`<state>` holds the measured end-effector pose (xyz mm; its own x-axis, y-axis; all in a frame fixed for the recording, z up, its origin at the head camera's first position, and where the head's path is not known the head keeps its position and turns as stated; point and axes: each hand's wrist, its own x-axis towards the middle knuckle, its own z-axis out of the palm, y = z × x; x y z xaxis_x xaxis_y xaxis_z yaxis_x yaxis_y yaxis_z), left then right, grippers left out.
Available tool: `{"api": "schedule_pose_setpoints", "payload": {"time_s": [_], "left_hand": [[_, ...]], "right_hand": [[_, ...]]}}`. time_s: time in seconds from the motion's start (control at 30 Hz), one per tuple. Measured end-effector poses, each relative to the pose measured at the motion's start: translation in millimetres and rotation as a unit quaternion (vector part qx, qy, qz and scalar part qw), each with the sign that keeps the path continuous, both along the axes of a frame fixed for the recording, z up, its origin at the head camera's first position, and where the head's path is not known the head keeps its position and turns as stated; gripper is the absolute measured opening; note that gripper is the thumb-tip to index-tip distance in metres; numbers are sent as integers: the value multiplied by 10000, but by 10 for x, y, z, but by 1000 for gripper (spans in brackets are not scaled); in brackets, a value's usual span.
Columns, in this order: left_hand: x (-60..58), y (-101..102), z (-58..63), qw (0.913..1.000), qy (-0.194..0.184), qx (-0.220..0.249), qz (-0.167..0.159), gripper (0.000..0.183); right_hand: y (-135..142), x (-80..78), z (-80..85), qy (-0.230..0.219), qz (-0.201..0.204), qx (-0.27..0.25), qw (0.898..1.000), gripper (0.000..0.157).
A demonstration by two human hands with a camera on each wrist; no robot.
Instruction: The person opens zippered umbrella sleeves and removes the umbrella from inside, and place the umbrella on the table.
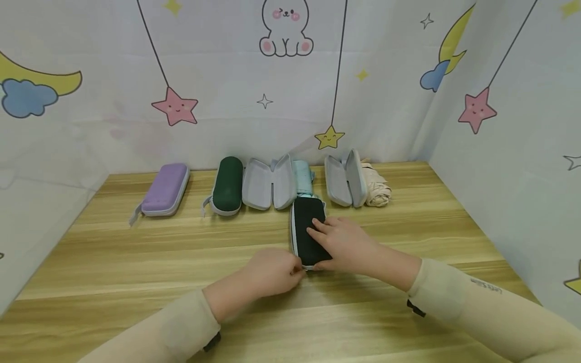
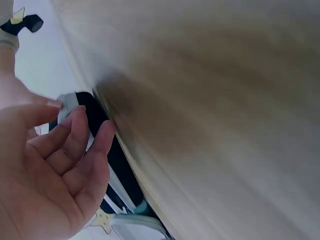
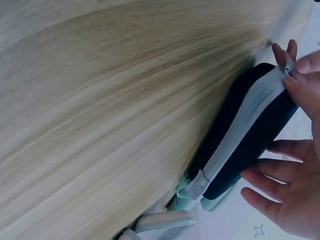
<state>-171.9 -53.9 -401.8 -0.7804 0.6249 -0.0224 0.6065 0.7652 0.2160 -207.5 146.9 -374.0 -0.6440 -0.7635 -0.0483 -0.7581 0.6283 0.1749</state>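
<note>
A black zip case (image 1: 306, 227) with a grey zip band lies on the table, its near end toward me. At that end my left hand (image 1: 274, 272) pinches the zip pull (image 3: 287, 70), a small metal slider visible between fingers in the right wrist view. My right hand (image 1: 347, 244) rests over the case's right side, fingers extended and spread on the top, thumb at the near end. In the left wrist view the left palm (image 2: 55, 180) faces the camera, and its fingertips reach the case's grey end. A grey tab (image 3: 198, 184) sits at the far end.
Behind stand a purple case (image 1: 165, 189), a dark green case (image 1: 228, 184), and two open grey-lined cases (image 1: 258, 186). A folded light-blue bundle (image 1: 302, 177) lies just past the black case. A folded beige bundle (image 1: 376, 186) lies at right. Printed cloth walls (image 1: 218, 65) bound the table.
</note>
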Motion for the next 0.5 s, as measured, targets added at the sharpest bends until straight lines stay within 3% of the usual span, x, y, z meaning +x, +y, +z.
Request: {"api": "schedule_pose_setpoints", "payload": {"time_s": [0.1, 0.23, 0.37, 0.5], "left_hand": [[-77, -54, -13, 9965, -647, 329, 425, 19], [-226, -117, -38, 9824, -1423, 852, 854, 15], [-392, -153, -66, 9678, -1819, 1285, 1170, 12], [-566, -174, -87, 9563, -2030, 1480, 1494, 20]], "right_hand": [[8, 11, -9, 38, 137, -101, 9998, 82], [14, 26, -19, -70, 445, -299, 9985, 77], [-8, 27, -24, -87, 940, -388, 9948, 68], [-44, 7, -67, 406, 1762, -326, 9830, 58]]}}
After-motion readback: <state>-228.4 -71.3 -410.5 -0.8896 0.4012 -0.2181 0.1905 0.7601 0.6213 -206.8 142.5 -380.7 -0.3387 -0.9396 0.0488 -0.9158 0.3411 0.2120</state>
